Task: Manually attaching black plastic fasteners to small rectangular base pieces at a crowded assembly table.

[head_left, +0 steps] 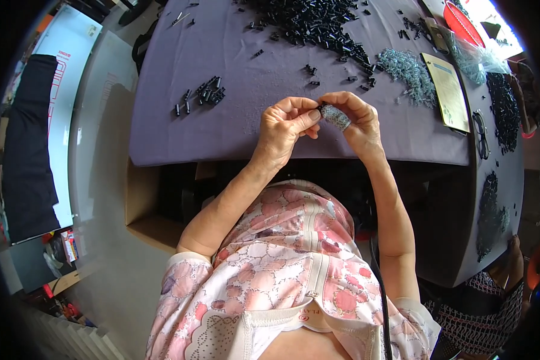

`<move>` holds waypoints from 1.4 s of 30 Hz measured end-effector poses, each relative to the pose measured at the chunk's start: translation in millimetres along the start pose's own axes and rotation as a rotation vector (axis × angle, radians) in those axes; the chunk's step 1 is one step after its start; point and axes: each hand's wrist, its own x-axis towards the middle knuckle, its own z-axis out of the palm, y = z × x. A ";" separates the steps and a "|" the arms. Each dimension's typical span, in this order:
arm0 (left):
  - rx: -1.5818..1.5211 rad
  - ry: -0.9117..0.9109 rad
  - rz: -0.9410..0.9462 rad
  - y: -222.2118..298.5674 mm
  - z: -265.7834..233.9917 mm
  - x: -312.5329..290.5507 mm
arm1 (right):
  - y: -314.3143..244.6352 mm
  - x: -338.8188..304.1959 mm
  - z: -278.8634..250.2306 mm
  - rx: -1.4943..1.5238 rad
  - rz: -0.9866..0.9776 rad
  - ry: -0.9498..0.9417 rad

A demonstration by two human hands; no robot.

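Lower left of the large heap of black plastic-like cylinders (pixel 318 18) lies a cluster of black tubes (pixel 210 93). Below the heap, the left hand's (pixel 281 127) closed grip pinches a tiny dark piece (pixel 321 105), also pinched by the right hand (pixel 366 125), whose thumb wears a speckled grey wrap (pixel 336 118).

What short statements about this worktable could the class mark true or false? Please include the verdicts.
1. The left hand and right hand are close together. True.
2. The tablecloth is bright yellow. False: it is greyish purple.
3. A speckled grey thing shows at the right hand. True.
4. The eyeglasses lie left of the large black pile. False: they lie to its right.
5. A small cluster of black pieces lies apart from the large black pile. True.
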 end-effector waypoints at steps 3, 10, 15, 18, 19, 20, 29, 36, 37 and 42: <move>-0.018 0.015 -0.029 -0.4 -0.5 -1.1 | 0.5 -0.7 -1.2 -0.027 0.001 -0.001; -0.014 0.027 -0.039 -0.7 4.2 -1.7 | -5.7 -1.3 -0.6 -0.343 -0.201 0.048; 0.026 0.085 -0.046 -4.4 5.7 -2.0 | -18.6 -0.1 -1.3 -0.527 -0.278 0.006; 0.126 0.051 -0.007 -3.3 6.7 -0.4 | -19.1 2.1 -6.8 -0.509 -0.277 -0.042; 0.127 0.049 -0.009 -3.2 7.5 -0.1 | -19.0 2.4 -7.3 -0.480 -0.269 -0.052; 0.107 0.060 -0.010 -3.4 8.7 0.2 | -16.9 2.2 -7.3 -0.480 -0.269 -0.049; -0.149 0.184 -0.095 -0.8 14.3 5.8 | -5.6 0.8 7.9 -0.446 -0.277 0.110; -0.293 0.091 -0.191 -9.0 8.6 10.3 | -4.7 -0.9 21.8 -0.558 -0.379 0.124; -0.292 0.091 -0.191 -8.7 9.2 9.9 | -3.7 -0.6 20.2 -0.557 -0.380 0.125; -0.288 0.073 -0.186 -5.5 13.0 8.5 | -1.2 1.4 12.6 -0.619 -0.409 0.101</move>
